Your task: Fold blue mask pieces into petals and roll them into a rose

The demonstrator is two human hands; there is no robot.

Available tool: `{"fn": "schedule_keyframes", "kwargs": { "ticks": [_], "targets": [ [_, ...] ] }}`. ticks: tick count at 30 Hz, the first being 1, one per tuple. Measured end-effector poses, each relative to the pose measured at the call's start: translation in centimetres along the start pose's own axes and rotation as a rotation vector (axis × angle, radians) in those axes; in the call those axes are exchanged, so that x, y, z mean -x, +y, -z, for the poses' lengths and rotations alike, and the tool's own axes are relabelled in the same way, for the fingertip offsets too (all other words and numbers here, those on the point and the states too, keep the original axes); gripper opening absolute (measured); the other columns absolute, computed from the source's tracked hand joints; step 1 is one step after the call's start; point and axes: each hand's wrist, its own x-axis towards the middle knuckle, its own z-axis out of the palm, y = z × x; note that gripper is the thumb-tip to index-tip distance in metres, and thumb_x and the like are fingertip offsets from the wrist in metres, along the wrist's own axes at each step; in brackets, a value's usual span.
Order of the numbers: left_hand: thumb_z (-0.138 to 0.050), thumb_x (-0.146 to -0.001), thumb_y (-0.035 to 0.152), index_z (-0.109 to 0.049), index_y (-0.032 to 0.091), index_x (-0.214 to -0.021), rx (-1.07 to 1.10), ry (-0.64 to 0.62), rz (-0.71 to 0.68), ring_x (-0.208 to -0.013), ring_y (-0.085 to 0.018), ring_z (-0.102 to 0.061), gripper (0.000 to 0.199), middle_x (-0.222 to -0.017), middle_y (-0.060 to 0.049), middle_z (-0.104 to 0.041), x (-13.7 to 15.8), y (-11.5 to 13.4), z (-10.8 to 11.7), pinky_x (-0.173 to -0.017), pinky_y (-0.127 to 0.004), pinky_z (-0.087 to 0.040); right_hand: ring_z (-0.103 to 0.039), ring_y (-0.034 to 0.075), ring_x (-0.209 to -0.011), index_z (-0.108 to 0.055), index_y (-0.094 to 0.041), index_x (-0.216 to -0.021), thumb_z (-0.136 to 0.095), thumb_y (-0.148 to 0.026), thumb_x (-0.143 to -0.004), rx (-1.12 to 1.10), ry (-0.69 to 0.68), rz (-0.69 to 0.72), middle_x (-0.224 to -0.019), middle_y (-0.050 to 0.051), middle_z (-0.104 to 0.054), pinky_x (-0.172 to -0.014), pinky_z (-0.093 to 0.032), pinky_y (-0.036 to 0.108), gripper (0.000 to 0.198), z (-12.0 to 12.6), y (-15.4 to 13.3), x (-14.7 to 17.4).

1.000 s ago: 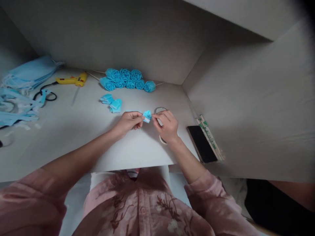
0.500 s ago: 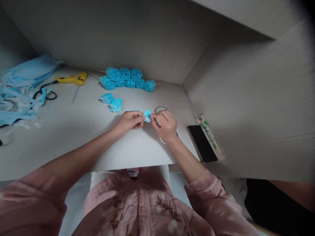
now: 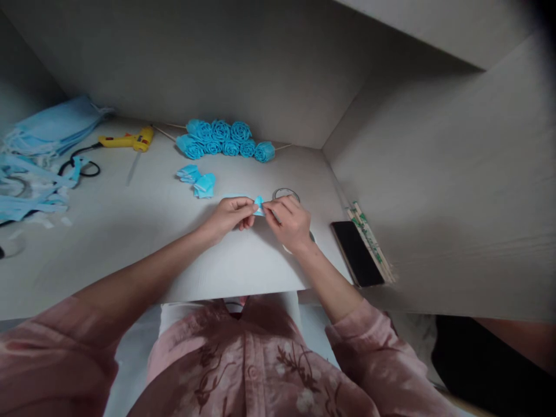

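Between my two hands is a small folded blue fabric piece, much like face-mask material. My left hand pinches its left side between thumb and fingers. From the right, my right hand pinches the piece's other edge, hiding part of it. Just beyond my right hand lies a round ring-like roll, partly covered by the fingers. A second rounded pale thing shows under the right wrist. Two small stacks of blue folded pieces lie on the table, ahead and to the left of my left hand.
Blue fabric roses on sticks line the back wall. A yellow glue gun, face masks and cut blue strips lie at left. At right are a phone and wrapped sticks beside the side wall.
My right hand has shifted slightly left, closer to my left fingers. Less of the blue piece shows between them now. The things on the table stay where they were.
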Motion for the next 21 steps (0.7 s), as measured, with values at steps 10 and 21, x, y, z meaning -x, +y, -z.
{"fn": "schedule_keyframes", "kwargs": {
  "ticks": [10, 21],
  "targets": [
    [-0.069, -0.075, 0.047, -0.056, 0.016, -0.055, -0.006, 0.040, 0.013, -0.046, -0.007, -0.043, 0.039, -0.051, 0.002, -0.052, -0.13, -0.57, 0.24, -0.047, -0.022, -0.029, -0.058, 0.016, -0.078, -0.072, -0.020, -0.091, -0.053, -0.020, -0.095, -0.090, -0.071, 0.012, -0.084, 0.004, -0.071, -0.070, -0.043, 0.030, 0.019, -0.04, 0.21, 0.19],
    [-0.065, -0.078, 0.044, -0.055, 0.016, -0.057, -0.035, 0.041, -0.026, -0.047, -0.007, -0.041, 0.037, -0.052, 0.002, -0.052, -0.20, -0.54, 0.47, -0.047, -0.023, -0.029, -0.060, 0.017, -0.091, -0.063, -0.024, -0.124, -0.048, -0.040, -0.097, -0.711, -0.138, -0.524, -0.099, 0.006, -0.064, -0.079, -0.049, 0.033, 0.035, 0.06, 0.81, 0.00]
  ]
}}
